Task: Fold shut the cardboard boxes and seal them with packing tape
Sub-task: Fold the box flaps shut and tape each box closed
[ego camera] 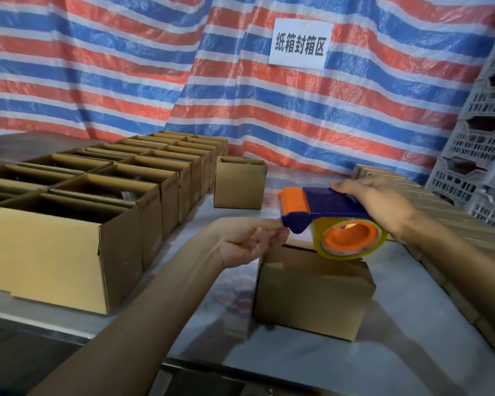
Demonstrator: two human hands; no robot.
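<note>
A small closed cardboard box [312, 292] lies on the table in front of me. Over its top my right hand [375, 195] grips a blue and orange tape dispenser [323, 208] with a roll of clear tape [352, 238]. My left hand [249, 241] is at the dispenser's front end, its fingers pinching at the tape there; the tape end itself is not visible. Several open cardboard boxes [69, 247] stand in rows on the left.
One open box [239, 182] stands alone behind the dispenser. A stack of flat cardboard [452, 232] runs along the right side. Grey plastic crates [480, 155] are piled at far right. A striped tarp [155, 67] with a paper sign [299, 42] hangs behind.
</note>
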